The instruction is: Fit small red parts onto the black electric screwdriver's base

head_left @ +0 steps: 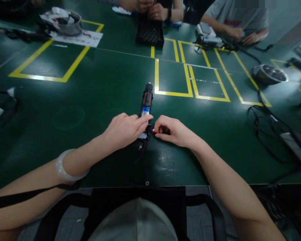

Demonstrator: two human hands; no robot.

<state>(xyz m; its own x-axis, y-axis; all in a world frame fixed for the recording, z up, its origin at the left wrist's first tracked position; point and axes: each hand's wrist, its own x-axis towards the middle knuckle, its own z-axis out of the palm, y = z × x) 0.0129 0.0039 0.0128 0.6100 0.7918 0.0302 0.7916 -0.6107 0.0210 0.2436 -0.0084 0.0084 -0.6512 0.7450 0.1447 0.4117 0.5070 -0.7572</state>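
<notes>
Head view, single camera. Green table (102,100) marked with yellow tape boxes (173,94). Cylindrical tool (146,98) lies flat at centre, near the front edge and just short of the tape boxes. It has a black body, a blue band and a thin tip pointing away from the person. Its rear end sits under the hands, with a dark cable (140,152) running off it toward the table edge.

Left hand (124,130): fingers together, curled over the tool's rear end, index tip reaching the blue band. Thumb is hidden underneath, so can't tell whether it clamps the tool or just rests on top. White bangle (65,169) on that wrist.

Right hand (177,132): thumb and index pinched tight on small red part (156,131), right at the tool's rear. Whether the part touches the tool is too small to tell. Other fingers curled in. The two hands almost meet over the tool.

Rest:
- Black tray (149,33) at the far edge, with a co-worker's hands (150,10) just behind it.
- Second person's hands (243,35) at far right, beside a white device (207,33).
- Far left, a bowl (65,21) of mixed bits sits on a paper sheet (82,37).
- Right side, a round metal-rimmed unit (269,73), with loose black cables (266,130) below it, well apart from the hands.
</notes>
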